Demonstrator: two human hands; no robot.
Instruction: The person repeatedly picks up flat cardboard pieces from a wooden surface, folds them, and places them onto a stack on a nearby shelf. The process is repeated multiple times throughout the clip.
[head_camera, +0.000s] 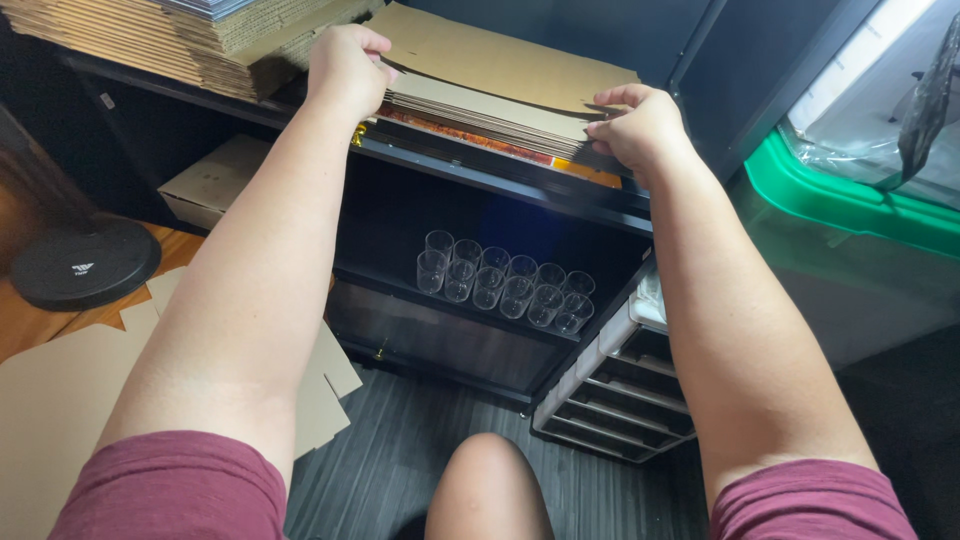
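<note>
Dark metal shelving (520, 178) fills the view ahead of me, with grey plank flooring below and a green-lidded clear plastic bin (850, 200) off to the right. On the top shelf lies the stack of flat brown cardboard sheets (500, 90), resting on something orange-edged. My left hand (345, 65) is curled closed over the stack's left end, and my right hand (640, 125) pinches the front right corner, fingers (615, 98) wrapped over the top sheet and thumb tucked beneath. I judge the top sheet is lifting apart from the rest, so the grip may catch only part of the stack; if it does, the lower sheets could slide forward off the shelf edge. Directly under that edge, one shelf down, stand the rows of small clear plastic cups (505, 280), which falling card would likely scatter. A taller pile of corrugated cardboard (190, 40) sits just beside my left hand and could be nudged. More flat cardboard pieces (60, 400) already lie on the floor, near a black round disc-shaped base (85, 265)
</note>
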